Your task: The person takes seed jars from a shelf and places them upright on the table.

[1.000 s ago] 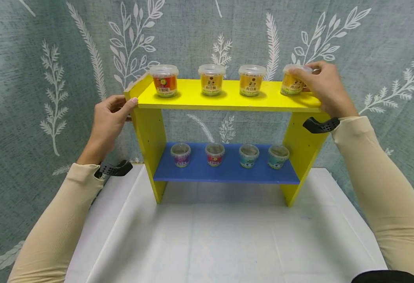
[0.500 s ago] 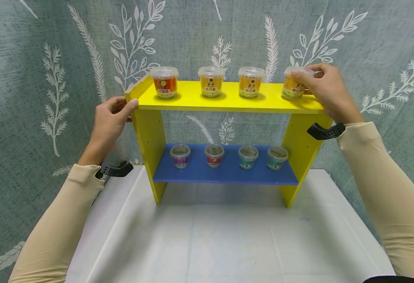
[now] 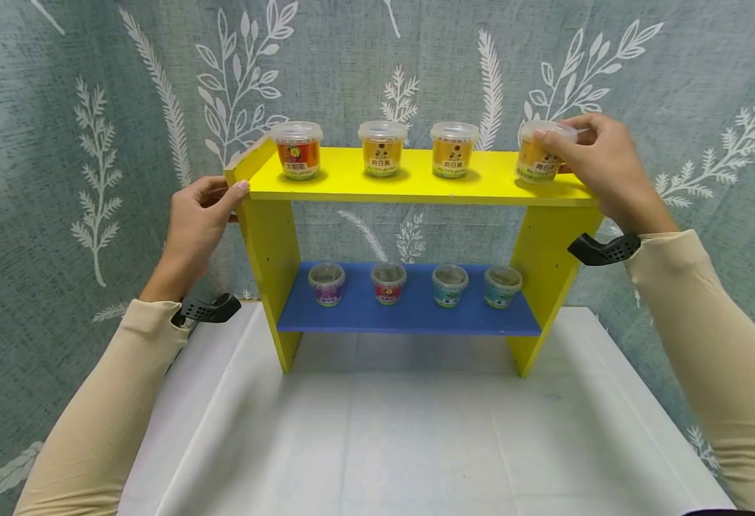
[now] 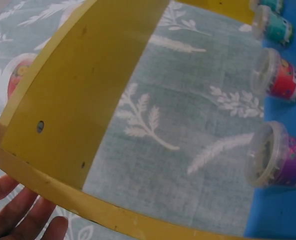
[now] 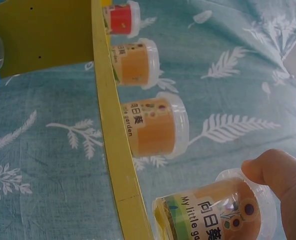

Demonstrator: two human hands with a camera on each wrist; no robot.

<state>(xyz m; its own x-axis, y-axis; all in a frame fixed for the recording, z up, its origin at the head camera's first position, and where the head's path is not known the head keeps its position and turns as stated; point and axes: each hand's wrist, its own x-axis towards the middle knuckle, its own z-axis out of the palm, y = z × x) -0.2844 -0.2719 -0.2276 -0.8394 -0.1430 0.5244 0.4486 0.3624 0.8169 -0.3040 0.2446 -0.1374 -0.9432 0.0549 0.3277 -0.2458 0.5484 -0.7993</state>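
In the head view a yellow shelf unit (image 3: 416, 188) stands on the table. My left hand (image 3: 198, 222) grips its upper left corner, thumb on the front; the left wrist view has the other fingers (image 4: 30, 212) along the side panel's outer side. My right hand (image 3: 612, 168) holds a lidded yellow cup (image 3: 538, 161) by its lid at the top board's right end. The right wrist view shows the thumb on the clear lid (image 5: 265, 200); the other fingers are hidden there. Left of it on the board are two similar yellow cups (image 3: 452, 152) (image 3: 382, 152) and a red-orange cup (image 3: 297, 154).
On the blue lower shelf (image 3: 409, 319) stands a row of smaller cups: a purple one (image 3: 328, 290), a red one (image 3: 388, 289) and two teal ones (image 3: 448, 292) (image 3: 501, 292). A white-covered table (image 3: 403, 437) lies below. Patterned grey-green cloth (image 3: 338, 72) hangs behind.
My right hand has shifted the yellow cup a little to the right along the top board, widening its gap from the neighbouring cup. My left hand keeps its place on the corner.
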